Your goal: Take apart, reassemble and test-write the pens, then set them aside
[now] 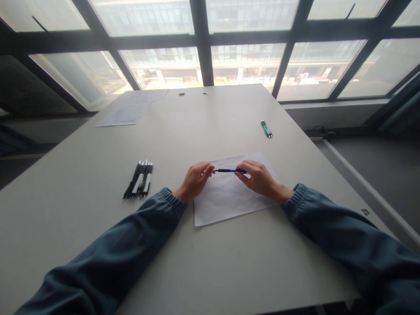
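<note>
A blue and black pen (pixel 226 170) lies level between my two hands, above a white sheet of paper (pixel 226 203). My left hand (pixel 196 178) pinches its tip end between thumb and fingers. Closed round the blue end is my right hand (pixel 257 176), whose fingers partly hide the barrel. The paper rests flat on the table under both hands, with faint marks on it.
Several black and white pens (pixel 139 179) lie side by side to the left. Green and black pens (pixel 266 129) sit toward the right edge. More paper sheets (pixel 123 111) cover the far left corner of the white table (pixel 210 122). Windows (pixel 244 65) stand beyond.
</note>
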Demonstrator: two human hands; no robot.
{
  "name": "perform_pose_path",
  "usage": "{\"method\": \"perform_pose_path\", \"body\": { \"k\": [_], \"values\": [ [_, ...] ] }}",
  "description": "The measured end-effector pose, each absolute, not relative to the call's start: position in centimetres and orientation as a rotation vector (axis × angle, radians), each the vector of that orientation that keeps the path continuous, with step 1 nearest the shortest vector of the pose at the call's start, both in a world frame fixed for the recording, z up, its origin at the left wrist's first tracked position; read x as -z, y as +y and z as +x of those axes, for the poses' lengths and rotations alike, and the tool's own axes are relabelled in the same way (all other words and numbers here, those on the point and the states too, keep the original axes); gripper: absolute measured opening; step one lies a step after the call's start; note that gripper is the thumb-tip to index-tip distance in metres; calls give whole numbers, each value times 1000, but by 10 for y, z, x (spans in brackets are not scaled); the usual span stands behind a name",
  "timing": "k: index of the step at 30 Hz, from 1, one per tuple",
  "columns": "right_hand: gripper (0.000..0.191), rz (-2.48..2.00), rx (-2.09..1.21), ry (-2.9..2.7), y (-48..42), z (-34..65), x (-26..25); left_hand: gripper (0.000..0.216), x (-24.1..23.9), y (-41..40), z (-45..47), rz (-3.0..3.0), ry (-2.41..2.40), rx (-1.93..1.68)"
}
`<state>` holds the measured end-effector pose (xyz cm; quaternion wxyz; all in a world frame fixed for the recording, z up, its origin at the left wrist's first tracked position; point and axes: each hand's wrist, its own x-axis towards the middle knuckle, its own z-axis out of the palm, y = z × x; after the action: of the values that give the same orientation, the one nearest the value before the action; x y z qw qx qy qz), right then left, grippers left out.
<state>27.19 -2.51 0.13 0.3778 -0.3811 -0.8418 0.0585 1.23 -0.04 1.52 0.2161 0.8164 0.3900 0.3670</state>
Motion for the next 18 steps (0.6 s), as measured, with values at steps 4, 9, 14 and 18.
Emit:
{"method": "perform_pose_path", "body": {
  "k": [4,9,14,18],
  "values": [
    [9,-963,-141,-2167,-25,272,0,54,-14,0,12,2258,1061,-973],
    [9,-958,-126,-2177,-24,273,0,47,-13,0,13,2286,1038,-990],
    [10,-970,-105,-2181,-23,273,1,40,-17,-2,15,2301,1012,-1030],
    [13,-987,-86,-2201,-23,274,1,30,-15,-1,15,2312,1000,-1108]
  ]
}}
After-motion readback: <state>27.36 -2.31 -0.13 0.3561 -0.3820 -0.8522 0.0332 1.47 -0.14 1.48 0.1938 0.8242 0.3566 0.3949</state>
